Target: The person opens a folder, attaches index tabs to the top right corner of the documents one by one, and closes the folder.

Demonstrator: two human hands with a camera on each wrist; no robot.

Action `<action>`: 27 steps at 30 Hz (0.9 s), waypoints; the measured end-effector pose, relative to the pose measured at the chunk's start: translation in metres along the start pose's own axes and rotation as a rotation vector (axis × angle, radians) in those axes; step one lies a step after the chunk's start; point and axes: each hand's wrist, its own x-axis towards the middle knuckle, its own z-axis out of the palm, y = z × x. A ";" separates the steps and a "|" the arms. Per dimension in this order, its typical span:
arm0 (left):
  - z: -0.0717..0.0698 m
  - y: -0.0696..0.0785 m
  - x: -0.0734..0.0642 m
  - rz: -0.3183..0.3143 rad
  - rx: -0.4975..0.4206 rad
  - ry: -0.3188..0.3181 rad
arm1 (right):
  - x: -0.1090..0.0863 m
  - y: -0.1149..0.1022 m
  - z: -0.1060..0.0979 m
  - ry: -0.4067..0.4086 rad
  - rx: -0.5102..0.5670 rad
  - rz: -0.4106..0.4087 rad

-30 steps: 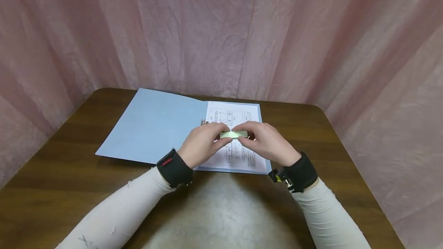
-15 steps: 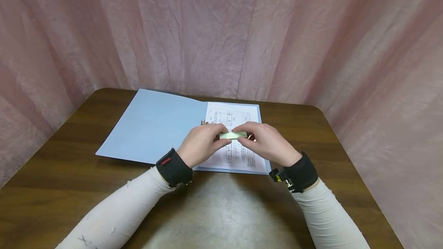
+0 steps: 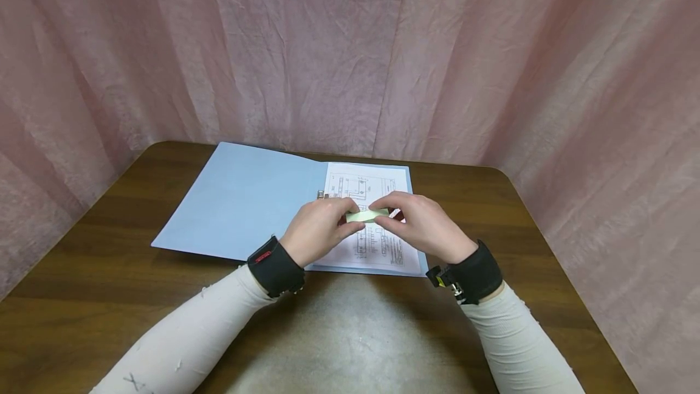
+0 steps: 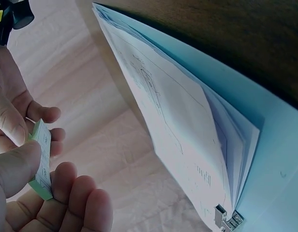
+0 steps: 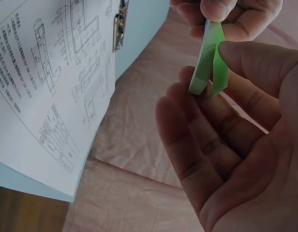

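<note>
A narrow pad of green sticky notes (image 3: 358, 217) is held up over the open folder between both hands. My left hand (image 3: 319, 228) pinches its left end between thumb and fingers. At the other end is my right hand (image 3: 423, 227), its thumb against the front sheet and its fingers behind the pad. In the right wrist view, one green sheet (image 5: 220, 72) stands away from the rest of the pad (image 5: 203, 75) at its free end, under the right thumb. The left wrist view shows the pad's pale printed back (image 4: 43, 152).
A light-blue folder (image 3: 240, 199) lies open on the brown wooden table (image 3: 476, 211). Printed sheets with technical drawings (image 3: 377, 254) fill its right side, beside a metal clip (image 3: 321, 194) at the spine. Pink curtains (image 3: 339, 59) hang behind the table.
The pad has tilted slightly, its right end a little higher than before. My right fingers have shifted slightly on it, while my left hand has stayed nearly still.
</note>
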 end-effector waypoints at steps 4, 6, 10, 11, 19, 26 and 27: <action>-0.001 0.000 0.001 -0.001 0.003 0.000 | 0.001 -0.001 -0.001 0.012 -0.004 -0.002; -0.001 0.000 0.001 -0.002 0.004 -0.001 | 0.001 0.000 -0.001 0.021 -0.002 -0.007; -0.001 0.000 0.002 -0.008 0.009 -0.009 | 0.002 0.000 0.000 0.036 -0.005 -0.022; -0.001 0.001 0.002 -0.011 0.009 -0.013 | 0.002 0.000 0.000 0.039 -0.004 -0.027; 0.000 0.001 0.002 -0.035 0.008 -0.025 | 0.002 -0.003 -0.003 0.047 0.016 0.001; 0.001 0.001 0.001 -0.037 0.005 -0.024 | 0.003 -0.005 -0.005 0.074 0.010 0.049; 0.001 0.001 0.001 -0.035 0.006 -0.022 | 0.002 -0.005 -0.005 0.076 0.001 0.048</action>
